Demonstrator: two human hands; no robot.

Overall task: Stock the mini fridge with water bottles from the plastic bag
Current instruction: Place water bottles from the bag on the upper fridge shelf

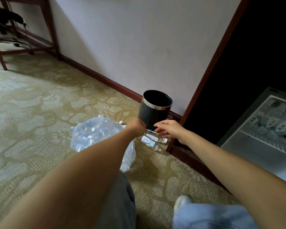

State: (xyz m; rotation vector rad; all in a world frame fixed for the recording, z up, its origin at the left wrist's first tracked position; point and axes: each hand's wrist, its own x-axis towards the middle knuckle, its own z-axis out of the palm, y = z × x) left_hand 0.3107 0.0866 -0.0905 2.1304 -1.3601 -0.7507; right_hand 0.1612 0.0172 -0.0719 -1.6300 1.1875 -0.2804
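Observation:
A clear plastic bag full of water bottles lies on the carpet. Right of it, two labelled water bottles lie on the floor in front of a black bin. My left hand reaches down at the bin's base, its fingers hidden behind the wrist. My right hand stretches in from the right, its extended fingers touching a third bottle between the two hands. The mini fridge stands at the right with several bottles on its shelf.
A black bin with a chrome rim stands against the wall just behind the hands. A dark wooden frame edges the fridge alcove. A wooden desk is at the far left. My knees are at the bottom.

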